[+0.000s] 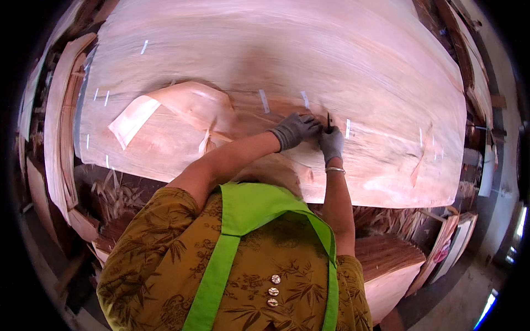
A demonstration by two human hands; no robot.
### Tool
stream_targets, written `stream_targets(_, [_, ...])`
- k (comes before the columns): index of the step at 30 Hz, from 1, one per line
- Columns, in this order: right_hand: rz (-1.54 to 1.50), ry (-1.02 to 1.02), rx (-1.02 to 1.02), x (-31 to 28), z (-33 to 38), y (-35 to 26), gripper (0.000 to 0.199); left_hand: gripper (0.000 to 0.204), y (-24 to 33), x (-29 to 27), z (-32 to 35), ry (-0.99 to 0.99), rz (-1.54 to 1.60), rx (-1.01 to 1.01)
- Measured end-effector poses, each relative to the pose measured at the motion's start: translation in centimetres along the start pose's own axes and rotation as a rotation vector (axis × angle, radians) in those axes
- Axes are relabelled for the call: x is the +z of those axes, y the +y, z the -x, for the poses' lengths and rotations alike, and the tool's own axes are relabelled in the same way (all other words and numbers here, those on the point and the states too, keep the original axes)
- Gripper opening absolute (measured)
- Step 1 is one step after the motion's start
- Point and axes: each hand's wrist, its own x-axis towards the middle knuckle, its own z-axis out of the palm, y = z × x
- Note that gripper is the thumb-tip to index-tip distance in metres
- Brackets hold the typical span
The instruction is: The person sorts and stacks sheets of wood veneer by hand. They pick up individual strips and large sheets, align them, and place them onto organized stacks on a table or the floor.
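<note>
One broad veneer sheet (364,66): laid flat, likely for a level working face. Left gloved hand (297,131): at the sheet's near middle, fingers bunched, perhaps steadying it; any pinch, cannot tell. Right gloved hand (332,144): there too, fingers closed round a dark tool (329,121), presumably for control. Curled veneer strip (190,102): sheet's left part.

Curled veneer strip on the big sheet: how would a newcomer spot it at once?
Start from the broad pale wood sheet filling the upper view, then go left of the person's gloved left hand. There a bent strip of veneer arches, its bright end angled toward the sheet's lower left. Unlike the short white strips nearby, it is broad, wood-coloured and curled.
</note>
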Motion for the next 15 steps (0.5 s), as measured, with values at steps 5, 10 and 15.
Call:
stream_targets(5, [-0.115, -0.109, -0.2, -2.8, 4.1, 0.3, 0.024, 0.054, 0.4, -4.1, 4.4, -0.026, 0.049, -0.202])
stream_targets(10, [-0.52, -0.054, 0.224, -5.3, 11.8, 7.4, 0.014, 0.077, -1.2, -10.0, 17.6, 0.603, 0.124, -0.747])
stream_targets(15, [-0.61, 0.094, 0.313, -6.7, 19.2, 12.2, 0.011, 0.078, -11.7, -9.7, 27.3, 1.177, 0.291, -1.376])
